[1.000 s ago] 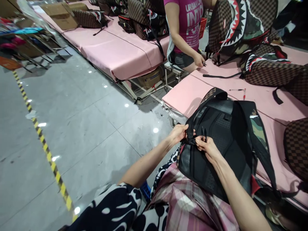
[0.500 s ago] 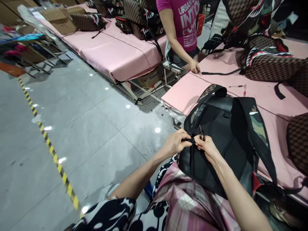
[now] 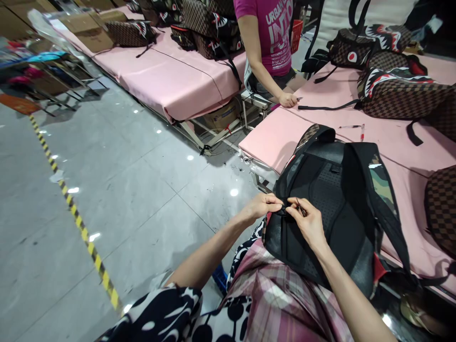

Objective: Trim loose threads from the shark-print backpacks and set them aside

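A black padded backpack [image 3: 329, 209] leans between the plaid-covered lap [image 3: 270, 294] and the pink-covered desk [image 3: 272, 137], apparently for support. The left hand [image 3: 264, 206] clamps its fingers on a black strap [image 3: 282, 210], seemingly steadying it; the right hand [image 3: 309, 222] pinches beside it, fingers closed around slim dark snips [image 3: 300, 207]

Black backpack [image 3: 342, 213], pink table cover [image 3: 274, 137], brown checks
The back panel [image 3: 322, 190] and straps [image 3: 392, 228] are black, with green-and-tan camouflage at one side, brown check near the top and a red patch [image 3: 379, 270] at a lower corner; a bag [image 3: 399, 97] beyond wears dark-and-light brown check with a toothed band in white and red; the plaid cloth [image 3: 270, 285] mixes pink, mauve and white; the sleeve [image 3: 160, 313] is navy-black with white shapes; a co-worker's shirt [image 3: 280, 47] is magenta with white lettering; the grey floor [image 3: 149, 190] carries yellow-and-black striped tape [image 3: 85, 232]
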{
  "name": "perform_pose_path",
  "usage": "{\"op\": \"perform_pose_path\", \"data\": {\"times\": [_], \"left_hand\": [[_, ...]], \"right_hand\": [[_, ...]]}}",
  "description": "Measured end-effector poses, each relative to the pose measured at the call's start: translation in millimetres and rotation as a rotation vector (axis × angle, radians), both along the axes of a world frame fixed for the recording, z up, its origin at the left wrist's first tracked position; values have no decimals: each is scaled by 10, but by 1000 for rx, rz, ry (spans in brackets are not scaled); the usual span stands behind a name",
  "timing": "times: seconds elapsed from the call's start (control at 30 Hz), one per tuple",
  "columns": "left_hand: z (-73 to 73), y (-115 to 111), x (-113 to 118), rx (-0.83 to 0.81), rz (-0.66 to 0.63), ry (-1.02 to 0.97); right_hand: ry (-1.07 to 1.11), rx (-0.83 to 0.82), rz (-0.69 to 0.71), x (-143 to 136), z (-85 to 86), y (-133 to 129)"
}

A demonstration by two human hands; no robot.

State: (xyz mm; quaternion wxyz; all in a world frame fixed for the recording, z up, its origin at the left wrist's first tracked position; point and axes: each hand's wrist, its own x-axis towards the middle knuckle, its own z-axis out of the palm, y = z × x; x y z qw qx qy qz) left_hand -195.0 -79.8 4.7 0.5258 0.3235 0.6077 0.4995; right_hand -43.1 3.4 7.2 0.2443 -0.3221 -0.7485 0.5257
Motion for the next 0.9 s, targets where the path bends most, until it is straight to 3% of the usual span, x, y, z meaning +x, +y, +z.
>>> {"op": "perform_pose_path", "data": {"times": [0.1,0.17,0.23,0.33,0.4,0.57,0.7,0.9], "left_hand": [[9,32,46,-14,13,52],[11,38,72,-13,2,102],[11,28,88,-1,-6,133],[14,-5,98,31,13,147],[17,-25,108,49,9,174],[-5,-43,181,35,-5,320],[-18,-66,239,38,-36,412],[50,-104,271,41,0,471]], "right_hand": [[-40,196,46,41,80,-41],[-88,211,98,47,88,-47],[-74,79,59,49,43,-28],[30,-272,-124,68,-59,25],[59,-363,-217,88,-85,47],[-54,-91,-42,82,31,-38],[-151,81,-32,72,46,-145],[-52,-241,-150,192,-119,-97]]}}
